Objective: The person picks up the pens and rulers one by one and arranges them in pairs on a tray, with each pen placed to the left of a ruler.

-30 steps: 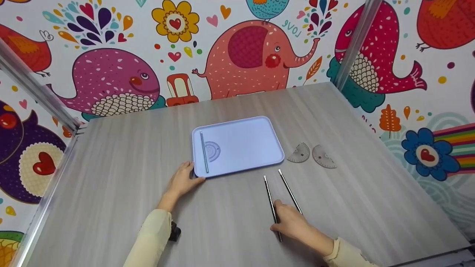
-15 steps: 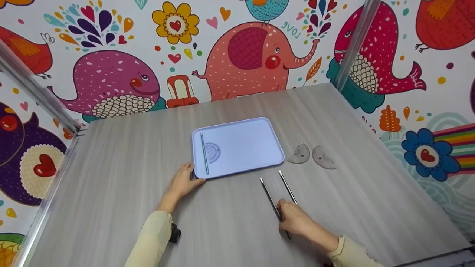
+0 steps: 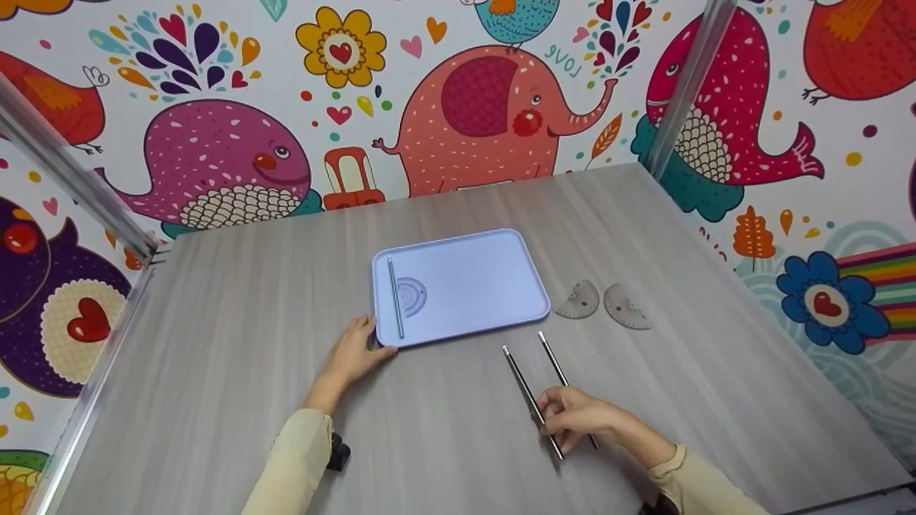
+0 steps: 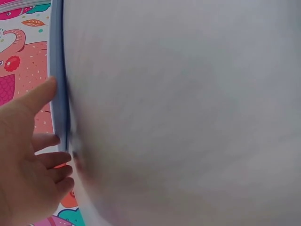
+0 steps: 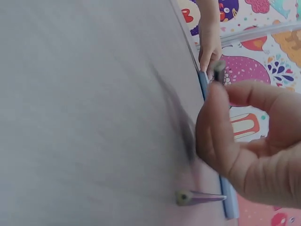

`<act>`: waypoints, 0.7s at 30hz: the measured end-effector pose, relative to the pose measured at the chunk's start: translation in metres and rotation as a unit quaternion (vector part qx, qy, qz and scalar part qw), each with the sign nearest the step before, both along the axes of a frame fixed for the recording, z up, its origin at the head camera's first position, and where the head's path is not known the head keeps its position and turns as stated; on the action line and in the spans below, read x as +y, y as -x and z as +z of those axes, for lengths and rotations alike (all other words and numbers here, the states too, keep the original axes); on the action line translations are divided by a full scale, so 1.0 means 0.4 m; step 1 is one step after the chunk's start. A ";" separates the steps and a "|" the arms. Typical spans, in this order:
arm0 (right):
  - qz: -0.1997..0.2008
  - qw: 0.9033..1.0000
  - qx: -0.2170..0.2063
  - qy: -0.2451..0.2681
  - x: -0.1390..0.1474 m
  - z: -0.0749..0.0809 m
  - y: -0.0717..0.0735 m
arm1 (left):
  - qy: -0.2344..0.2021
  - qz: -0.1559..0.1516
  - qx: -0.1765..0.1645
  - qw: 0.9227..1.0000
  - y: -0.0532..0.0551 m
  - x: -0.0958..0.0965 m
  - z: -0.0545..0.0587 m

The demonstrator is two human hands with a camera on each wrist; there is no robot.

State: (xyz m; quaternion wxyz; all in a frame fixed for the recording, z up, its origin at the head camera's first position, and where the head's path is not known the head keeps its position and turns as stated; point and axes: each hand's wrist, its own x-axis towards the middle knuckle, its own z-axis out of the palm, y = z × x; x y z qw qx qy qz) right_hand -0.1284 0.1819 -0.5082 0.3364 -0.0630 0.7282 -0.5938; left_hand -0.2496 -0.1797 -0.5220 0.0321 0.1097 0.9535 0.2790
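In the head view, my right hand point(image 3: 583, 416) pinches a dark pencil point(image 3: 526, 390) between thumb and fingertips. The pencil's blunt end point(image 5: 219, 70) shows at the fingertips in the right wrist view, above the table. A second dark pencil point(image 3: 554, 361) lies on the table to the right, partly hidden under that hand. My left hand point(image 3: 352, 352) rests at the near left corner of a pale lilac tray point(image 3: 472, 286), thumb and fingers touching its outer side. Inside the tray are a greenish pencil point(image 3: 396, 300) and a clear protractor point(image 3: 411, 296).
Right of the tray, two clear protractors lie on the table: one protractor point(image 3: 580, 299) close to the tray's corner, the other protractor point(image 3: 625, 306) farther right. Walls with cartoon animals point(image 3: 486, 114) and metal posts point(image 3: 690, 89) border the wood-grain table point(image 3: 236, 322).
My right hand has moved slightly right and turned, and now pinches the pencil by its thumb and fingertips. The pencil's near end has swung right. My left hand stays at the tray.
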 end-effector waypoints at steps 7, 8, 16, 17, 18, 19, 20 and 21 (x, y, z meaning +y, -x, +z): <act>-0.003 0.993 -0.068 0.098 -0.001 -0.008 0.005 | 0.001 -0.002 0.010 1.000 -0.003 0.000 0.001; -0.003 0.992 -0.074 0.104 -0.001 -0.007 0.007 | 0.001 -0.002 0.012 1.000 -0.003 0.000 0.001; -0.001 0.987 -0.098 0.128 -0.006 0.003 0.016 | -0.004 -0.004 0.010 1.000 -0.006 -0.001 -0.001; 0.002 0.987 -0.099 0.130 -0.007 0.005 0.018 | -0.004 -0.004 0.009 1.000 -0.005 -0.001 -0.001; 0.006 0.986 -0.099 0.133 -0.007 0.007 0.020 | -0.005 -0.003 0.008 1.000 -0.005 -0.001 -0.001; 0.008 0.986 -0.098 0.135 -0.008 0.009 0.022 | -0.004 -0.003 0.007 1.000 -0.004 -0.001 -0.001; 0.010 0.986 -0.097 0.134 -0.009 0.010 0.024 | -0.004 -0.002 0.007 1.000 -0.003 -0.001 -0.001; 0.009 0.986 -0.096 0.133 -0.011 0.012 0.026 | -0.003 -0.002 0.006 1.000 -0.003 0.000 -0.001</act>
